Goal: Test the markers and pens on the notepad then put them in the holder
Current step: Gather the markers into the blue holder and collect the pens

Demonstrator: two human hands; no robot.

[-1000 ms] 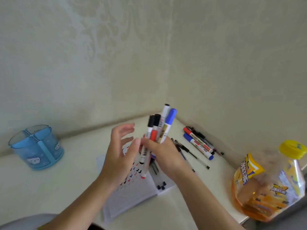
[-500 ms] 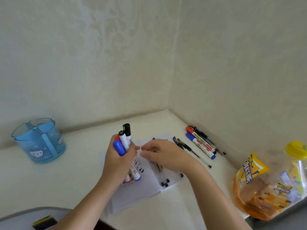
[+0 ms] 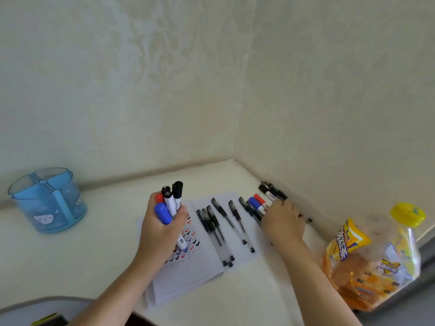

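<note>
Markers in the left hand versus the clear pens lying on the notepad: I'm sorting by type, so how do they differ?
The markers are thick, with white barrels and red, blue and black caps; the pens are slim and clear-barrelled with black caps. The markers stand bunched roughly upright, gripped by the left hand; the pens lie flat and loose on the notepad. Both sets appear capped.

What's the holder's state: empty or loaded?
Empty. The blue holder stands upright and nothing sticks out of its compartments; the left hand grips the markers.
</note>
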